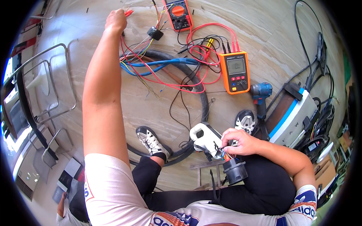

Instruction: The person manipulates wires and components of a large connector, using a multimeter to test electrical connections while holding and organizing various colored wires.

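My left hand (115,22) reaches far out at the upper left, its fingers closed round a red test clip (129,13); a red lead runs down from there. Beside it, thin coloured wires (161,18) fan out of a black block (155,33). Over my bent leg, my right hand (243,141) is pinched at the coloured wires (227,156) behind a round black connector (235,171). What sits between those fingertips is hidden. Touching this spot is a white charging-gun housing (203,138) with a looped handle, its inside exposed.
An orange meter (236,73) and a red-rimmed multimeter (178,14) lie on the floor among red and black leads. Thick black cable (203,101) curves past my shoes. A blue cordless driver (261,94) and a white-and-blue unit (296,116) stand right; a metal-framed chair (69,90) left.
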{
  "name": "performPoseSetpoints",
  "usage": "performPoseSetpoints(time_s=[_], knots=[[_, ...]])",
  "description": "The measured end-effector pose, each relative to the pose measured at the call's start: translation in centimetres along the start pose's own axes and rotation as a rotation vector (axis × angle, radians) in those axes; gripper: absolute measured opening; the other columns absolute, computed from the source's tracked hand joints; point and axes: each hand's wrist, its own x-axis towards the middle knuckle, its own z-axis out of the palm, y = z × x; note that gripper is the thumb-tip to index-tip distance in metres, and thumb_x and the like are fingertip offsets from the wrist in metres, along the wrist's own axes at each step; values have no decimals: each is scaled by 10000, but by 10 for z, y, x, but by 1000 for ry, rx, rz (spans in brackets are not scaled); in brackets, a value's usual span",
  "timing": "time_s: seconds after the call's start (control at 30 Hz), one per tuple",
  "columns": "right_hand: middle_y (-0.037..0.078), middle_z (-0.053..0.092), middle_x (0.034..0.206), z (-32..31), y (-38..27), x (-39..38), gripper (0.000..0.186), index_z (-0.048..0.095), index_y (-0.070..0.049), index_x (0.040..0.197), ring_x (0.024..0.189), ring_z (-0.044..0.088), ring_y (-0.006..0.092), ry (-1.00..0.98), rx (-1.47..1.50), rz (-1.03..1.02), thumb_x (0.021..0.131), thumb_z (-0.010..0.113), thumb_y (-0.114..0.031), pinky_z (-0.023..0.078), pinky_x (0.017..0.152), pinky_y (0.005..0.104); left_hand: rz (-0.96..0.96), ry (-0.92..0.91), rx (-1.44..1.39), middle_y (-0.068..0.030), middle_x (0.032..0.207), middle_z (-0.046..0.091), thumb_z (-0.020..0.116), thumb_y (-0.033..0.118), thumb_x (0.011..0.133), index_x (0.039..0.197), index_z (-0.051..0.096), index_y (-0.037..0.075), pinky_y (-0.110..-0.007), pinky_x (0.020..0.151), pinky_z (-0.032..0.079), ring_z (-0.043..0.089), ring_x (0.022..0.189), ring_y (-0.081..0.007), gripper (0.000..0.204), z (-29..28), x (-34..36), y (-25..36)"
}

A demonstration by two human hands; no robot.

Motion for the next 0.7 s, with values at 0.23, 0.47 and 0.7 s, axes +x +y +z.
performPoseSetpoints(time_s=[0.23, 0.47, 0.7], knots=[[91, 690, 949, -1, 0, -1, 181, 690, -33, 918, 1014, 616, 259, -4, -3, -2, 822, 726, -182, 490, 914, 390, 29, -27, 33, -246, 1176, 671, 536, 51, 902, 1089, 709, 23, -467, 954, 529, 642, 1120, -407, 257, 4, 4, -2], [92, 698, 942, -1, 1, -1, 193, 691, -32, 915, 994, 624, 267, -1, 0, -2, 813, 727, -192, 501, 890, 397, 103, 10, 24, -249, 1034, 703, 702, 231, 834, 1008, 732, 15, -471, 905, 526, 668, 1024, -410, 278, 14, 15, -9], [68, 704, 947, 0, 6, 1, 144, 690, -47, 911, 1015, 615, 255, -9, 12, -20, 842, 723, -169, 492, 899, 394, 142, 38, 54, -253, 1048, 703, 679, 239, 828, 1016, 725, 15, -470, 908, 525, 675, 1027, -395, 296, 10, 6, -16]])
